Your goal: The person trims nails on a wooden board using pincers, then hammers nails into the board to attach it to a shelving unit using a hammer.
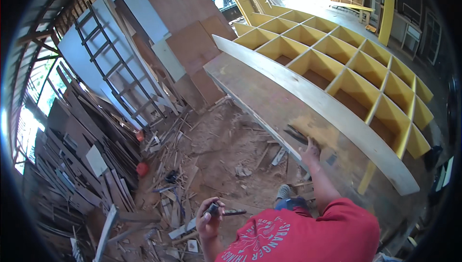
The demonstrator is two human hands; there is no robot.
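My left hand (210, 218), low in the middle, is closed around a dark hammer-like tool (235, 212). Its round end shows at the fingers, and a dark bar sticks out to the right. My right arm reaches over a long wooden workbench (260, 93). There my right hand (311, 153) rests near the front edge, its thumb and forefinger apart. A dark, narrow hand tool (296, 135) lies on the bench just beyond the fingertips. Whether the forefinger touches it is hard to see. Along the bench's far side runs a long curved pale board (313, 98).
Beyond the bench stands a yellow grid-shaped wooden frame (332, 64). Wood scraps and shavings (226, 141) cover the floor. Dark boards (82, 141) lean at the left, and a ladder (108, 60) stands against large panels (185, 7). My shoe (283, 191) is beside the bench.
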